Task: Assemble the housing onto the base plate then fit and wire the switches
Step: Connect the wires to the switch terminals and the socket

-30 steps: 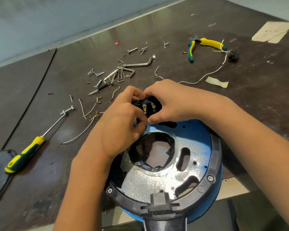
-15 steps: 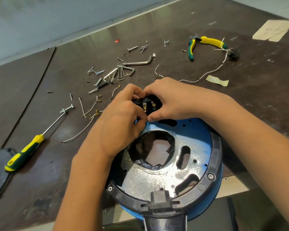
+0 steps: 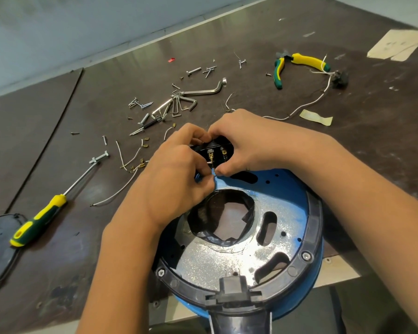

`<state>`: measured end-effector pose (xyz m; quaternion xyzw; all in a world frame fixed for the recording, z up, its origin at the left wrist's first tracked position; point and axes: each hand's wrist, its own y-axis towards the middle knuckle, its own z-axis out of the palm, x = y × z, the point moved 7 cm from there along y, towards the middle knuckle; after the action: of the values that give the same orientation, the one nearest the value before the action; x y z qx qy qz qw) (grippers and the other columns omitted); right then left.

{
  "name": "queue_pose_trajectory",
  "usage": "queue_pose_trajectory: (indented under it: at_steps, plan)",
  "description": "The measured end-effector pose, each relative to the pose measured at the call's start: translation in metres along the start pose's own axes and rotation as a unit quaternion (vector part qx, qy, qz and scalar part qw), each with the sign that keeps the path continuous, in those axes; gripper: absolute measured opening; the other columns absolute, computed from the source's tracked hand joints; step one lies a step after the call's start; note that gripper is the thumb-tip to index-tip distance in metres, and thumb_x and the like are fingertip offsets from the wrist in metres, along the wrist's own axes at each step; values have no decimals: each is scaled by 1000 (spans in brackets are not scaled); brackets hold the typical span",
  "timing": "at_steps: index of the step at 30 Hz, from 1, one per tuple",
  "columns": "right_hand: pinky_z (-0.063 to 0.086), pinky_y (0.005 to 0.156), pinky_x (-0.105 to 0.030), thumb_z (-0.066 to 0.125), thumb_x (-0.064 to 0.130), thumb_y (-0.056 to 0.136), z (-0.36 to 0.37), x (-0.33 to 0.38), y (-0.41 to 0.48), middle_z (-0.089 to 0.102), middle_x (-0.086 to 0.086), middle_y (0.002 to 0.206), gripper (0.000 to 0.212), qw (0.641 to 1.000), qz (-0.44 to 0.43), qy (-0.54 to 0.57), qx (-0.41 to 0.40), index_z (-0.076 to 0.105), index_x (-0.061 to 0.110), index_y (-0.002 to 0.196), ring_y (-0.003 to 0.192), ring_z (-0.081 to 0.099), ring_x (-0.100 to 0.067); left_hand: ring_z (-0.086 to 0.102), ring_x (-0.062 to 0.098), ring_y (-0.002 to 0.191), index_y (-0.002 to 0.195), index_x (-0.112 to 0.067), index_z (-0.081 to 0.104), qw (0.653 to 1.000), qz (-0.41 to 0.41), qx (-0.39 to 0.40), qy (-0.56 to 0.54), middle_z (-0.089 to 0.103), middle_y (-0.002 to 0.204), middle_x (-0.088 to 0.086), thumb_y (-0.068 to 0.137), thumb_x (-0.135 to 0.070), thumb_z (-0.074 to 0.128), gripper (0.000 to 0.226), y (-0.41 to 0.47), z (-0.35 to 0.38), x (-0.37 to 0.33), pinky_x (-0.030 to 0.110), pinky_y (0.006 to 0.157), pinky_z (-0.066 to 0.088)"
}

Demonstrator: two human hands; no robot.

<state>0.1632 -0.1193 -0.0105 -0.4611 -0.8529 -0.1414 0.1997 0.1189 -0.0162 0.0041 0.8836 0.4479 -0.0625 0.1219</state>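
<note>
So, the black switch block with brass terminals (image 3: 217, 150) was held at the far rim of the round blue housing (image 3: 290, 186), which was sat open side up at the near edge of the dark brown table (image 3: 372, 131). The block was gripped by the right hand (image 3: 251, 143), with the fingers curled over its far side and the thumb tucked against its lower edge. The left hand (image 3: 176, 174) was bunched up right beside it. Its thumb and forefinger were pinched on what looked like a thin white wire lead (image 3: 209, 162) at the left terminal, though not much of it could be made out between the fingertips. Inside the housing the glittery silver base plate (image 3: 215, 263) could be seen, with a big rough hole in the middle and two slots on the right. It was ringed by a black plastic collar (image 3: 314, 225). Off to the left a yellow-and-green screwdriver (image 3: 38, 224) was laid on the table, and loose white wires with brass connectors (image 3: 135, 168) were strewn between it and the left hand. Farther back a bunch of silver hex keys (image 3: 179, 104) and scattered screws (image 3: 193, 71) were lying about. Yellow-and-green pliers (image 3: 307, 61) were parked well off to the far right.
</note>
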Motion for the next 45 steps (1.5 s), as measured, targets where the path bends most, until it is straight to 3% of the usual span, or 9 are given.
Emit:
queue_pose_trajectory:
  at_steps: [5, 11, 16, 24, 30, 33, 37, 41, 45]
  plan:
    - [43, 66, -30, 82, 40, 73, 1, -2, 1, 51, 9, 88, 45, 1000, 3, -8, -1, 59, 24, 109, 85, 57, -17, 62, 22, 105, 73, -11, 81, 1000, -15, -20, -13, 60, 122, 10, 71, -6, 80, 5, 0, -3, 2, 41, 86, 53]
    - [50, 69, -37, 81, 37, 72, 1, -2, 2, 52, 7, 87, 37, 1000, 8, -16, -7, 54, 23, 94, 85, 59, -21, 61, 18, 107, 64, -12, 78, 998, -36, -38, -23, 59, 127, 6, 70, -10, 79, 7, -2, -7, 5, 30, 85, 50]
    - [56, 76, -42, 82, 35, 71, 1, -1, 2, 64, -1, 96, 41, 1000, 20, -12, -6, 65, 19, 105, 85, 63, -21, 57, 16, 110, 66, -19, 79, 993, -103, -52, -19, 52, 138, -1, 74, -25, 78, 10, -12, -15, 15, 40, 88, 50]
    - [47, 69, -32, 83, 49, 70, 2, -3, 2, 60, 5, 95, 50, 1000, 16, -18, -10, 61, 22, 106, 87, 57, -16, 51, 13, 128, 89, -31, 79, 984, -153, -2, 93, 45, 150, -11, 86, -45, 63, 22, -16, -10, 12, 35, 80, 52]
    - [41, 62, -27, 84, 49, 71, 3, -4, 3, 59, 8, 92, 49, 1000, 16, -17, -6, 61, 23, 105, 84, 56, -12, 49, 16, 128, 95, -27, 77, 978, -172, -6, 115, 46, 149, -12, 90, -35, 61, 18, -17, -6, 10, 32, 74, 45]
    - [39, 61, -22, 83, 49, 71, 4, -5, 3, 55, 11, 91, 48, 1000, 18, -16, -2, 60, 24, 106, 82, 54, -10, 51, 18, 128, 91, -26, 78, 976, -191, 1, 106, 45, 151, -9, 87, -33, 65, 15, -20, -4, 15, 31, 77, 46]
    - [37, 61, -25, 82, 49, 73, 4, -5, 4, 53, 10, 93, 48, 1000, 16, -19, 1, 56, 27, 105, 85, 52, -12, 49, 17, 130, 94, -28, 78, 975, -204, 6, 83, 41, 154, -7, 91, -37, 63, 18, -21, -1, 19, 31, 83, 44]
    - [38, 68, -29, 82, 49, 73, 4, -3, 2, 52, 9, 97, 48, 1000, 17, -20, 2, 49, 30, 102, 89, 52, -14, 41, 14, 138, 94, -28, 80, 981, -195, -10, 4, 51, 147, 3, 89, -28, 66, 15, -20, -2, 20, 30, 97, 40]
    - [42, 71, -31, 82, 49, 74, 4, -3, 1, 53, 7, 99, 48, 1000, 22, -18, 3, 47, 31, 102, 90, 52, -15, 43, 5, 133, 85, -22, 82, 979, -201, -20, -36, 66, 119, -7, 85, -17, 70, 13, -20, -3, 25, 19, 81, 30]
